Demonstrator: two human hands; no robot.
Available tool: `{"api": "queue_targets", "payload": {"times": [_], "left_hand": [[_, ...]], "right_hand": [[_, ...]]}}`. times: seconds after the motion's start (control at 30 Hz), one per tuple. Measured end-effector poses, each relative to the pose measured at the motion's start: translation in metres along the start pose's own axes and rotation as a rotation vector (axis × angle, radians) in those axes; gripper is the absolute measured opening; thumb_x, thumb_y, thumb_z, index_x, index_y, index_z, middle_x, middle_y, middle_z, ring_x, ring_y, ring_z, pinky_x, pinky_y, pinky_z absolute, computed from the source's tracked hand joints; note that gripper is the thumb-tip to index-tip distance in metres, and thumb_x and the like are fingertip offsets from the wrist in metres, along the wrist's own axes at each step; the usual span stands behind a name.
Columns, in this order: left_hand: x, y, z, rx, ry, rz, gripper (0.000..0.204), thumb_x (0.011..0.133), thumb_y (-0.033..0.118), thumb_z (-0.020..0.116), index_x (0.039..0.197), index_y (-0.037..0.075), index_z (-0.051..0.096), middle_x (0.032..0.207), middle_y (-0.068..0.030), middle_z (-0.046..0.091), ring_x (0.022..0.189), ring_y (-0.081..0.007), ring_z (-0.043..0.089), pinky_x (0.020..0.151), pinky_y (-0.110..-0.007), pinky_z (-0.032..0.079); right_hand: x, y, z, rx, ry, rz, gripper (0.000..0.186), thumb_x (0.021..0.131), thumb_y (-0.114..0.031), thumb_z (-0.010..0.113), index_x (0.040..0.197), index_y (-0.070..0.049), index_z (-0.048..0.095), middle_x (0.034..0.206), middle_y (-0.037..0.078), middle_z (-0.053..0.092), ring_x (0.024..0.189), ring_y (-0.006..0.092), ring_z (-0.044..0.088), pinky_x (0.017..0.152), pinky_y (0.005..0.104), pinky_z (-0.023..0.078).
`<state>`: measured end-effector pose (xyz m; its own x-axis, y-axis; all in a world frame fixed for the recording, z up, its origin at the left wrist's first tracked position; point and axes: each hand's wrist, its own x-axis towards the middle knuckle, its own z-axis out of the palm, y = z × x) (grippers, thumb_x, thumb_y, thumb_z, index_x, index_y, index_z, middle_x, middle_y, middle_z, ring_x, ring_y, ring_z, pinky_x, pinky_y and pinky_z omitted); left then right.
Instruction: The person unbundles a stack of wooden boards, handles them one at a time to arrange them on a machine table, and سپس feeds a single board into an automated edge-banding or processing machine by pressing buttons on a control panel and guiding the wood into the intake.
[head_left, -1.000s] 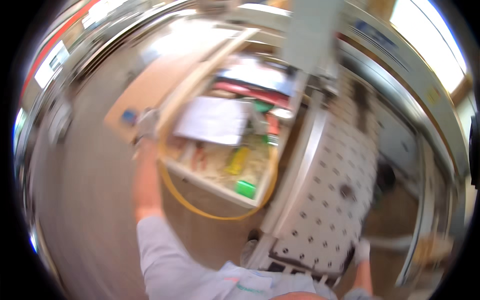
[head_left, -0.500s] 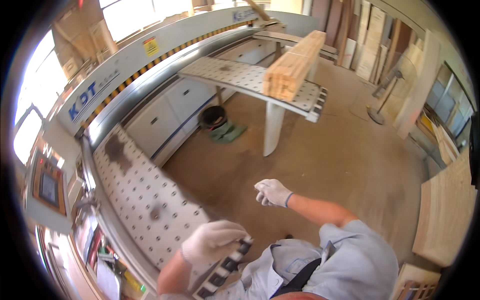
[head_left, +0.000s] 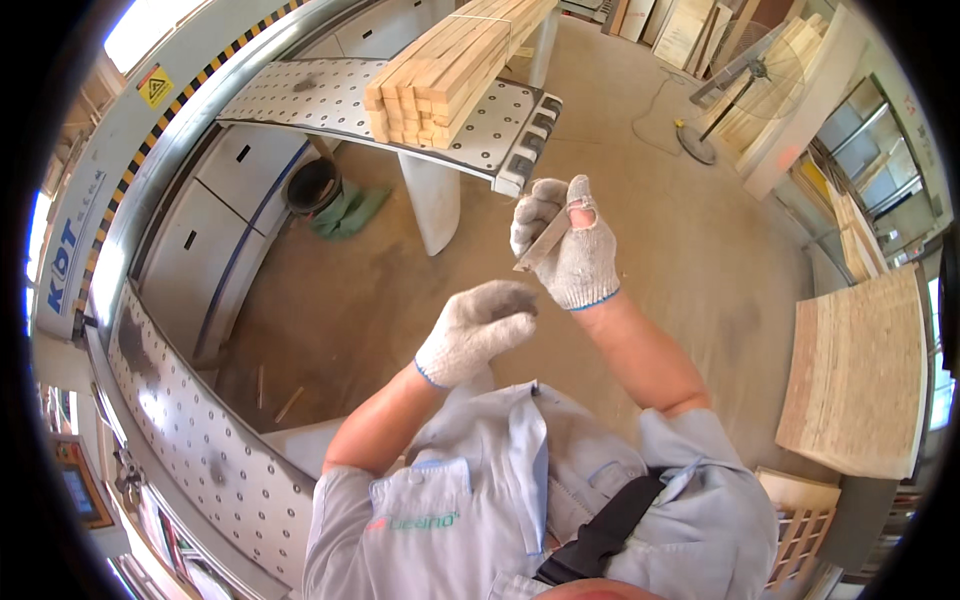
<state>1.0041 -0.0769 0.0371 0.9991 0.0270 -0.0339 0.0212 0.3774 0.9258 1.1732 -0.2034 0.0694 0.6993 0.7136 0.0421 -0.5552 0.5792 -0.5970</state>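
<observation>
Over the dusty workshop floor [head_left: 680, 230], where half a second ago both gloved hands hung empty, the right hand [head_left: 565, 245] now pinches a thin flat strip [head_left: 545, 243] at chest height, the left hand [head_left: 475, 330] loosely curled, empty, just below.

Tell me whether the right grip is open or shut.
Shut: the right hand pinches a thin flat strip between its gloved fingers.

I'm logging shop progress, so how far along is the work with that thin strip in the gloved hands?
Done: a bundle of wooden slats lies stacked on the perforated table. In hand: the right hand pinches a thin flat strip, and the left hand is curled just below it. Left: the strip has not been set down anywhere.
</observation>
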Motion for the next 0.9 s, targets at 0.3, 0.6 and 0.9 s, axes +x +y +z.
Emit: {"api": "queue_targets", "payload": {"times": [0.3, 0.6, 0.9], "left_hand": [[0.186, 0.028, -0.057, -0.027, 0.111, 0.027, 0.027, 0.11, 0.025, 0.072, 0.094, 0.003, 0.075, 0.079, -0.0026, 0.071, 0.067, -0.0119, 0.063, 0.065, -0.029, 0.051], [0.329, 0.063, -0.122, -0.136, 0.122, -0.144, 0.029, 0.105, 0.02, 0.06, 0.09, -0.002, 0.071, 0.074, -0.0064, 0.065, 0.063, -0.015, 0.059, 0.061, -0.029, 0.046], [0.446, 0.088, -0.189, 1.639, 1.204, 0.253, 0.049, 0.095, 0.033, 0.081, 0.13, 0.0, 0.073, 0.136, -0.0235, 0.072, 0.125, -0.0455, 0.067, 0.108, -0.054, 0.053]], "right_hand": [[0.12, -0.06, -0.055, -0.729, 0.015, -0.345, 0.068, 0.105, -0.056, 0.074, 0.142, 0.0, 0.063, 0.123, 0.016, 0.075, 0.106, 0.0286, 0.074, 0.087, 0.0451, 0.062], [0.28, -0.139, -0.134, -1.827, -0.664, -1.024, 0.016, 0.094, -0.015, 0.08, 0.108, -0.01, 0.077, 0.103, 0.006, 0.077, 0.095, 0.0311, 0.076, 0.084, 0.0418, 0.063], [0.574, -0.223, -0.237, -0.96, 0.108, 0.172, 0.015, 0.104, -0.017, 0.071, 0.094, -0.007, 0.076, 0.069, -0.003, 0.063, 0.055, 0.0066, 0.054, 0.051, 0.0268, 0.043]]}}
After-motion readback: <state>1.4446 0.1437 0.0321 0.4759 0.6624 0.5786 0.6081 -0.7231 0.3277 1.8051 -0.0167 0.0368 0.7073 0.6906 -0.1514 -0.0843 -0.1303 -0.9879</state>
